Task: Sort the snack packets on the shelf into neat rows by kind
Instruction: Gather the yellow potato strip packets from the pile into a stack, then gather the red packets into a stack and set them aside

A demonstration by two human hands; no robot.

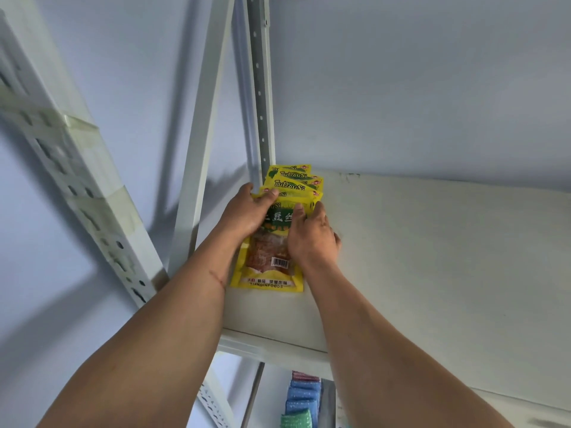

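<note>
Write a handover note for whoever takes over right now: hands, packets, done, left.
Left hand: grips the front yellow packet at its top left corner.
Right hand: holds the same packet's right edge.
Packets: one overlapping row of yellow packets at the shelf back left corner, by the upright post; the front one lies flat.
Done: the yellow row is formed.
Left: square up the front packet; no other kinds are visible on this shelf.
</note>
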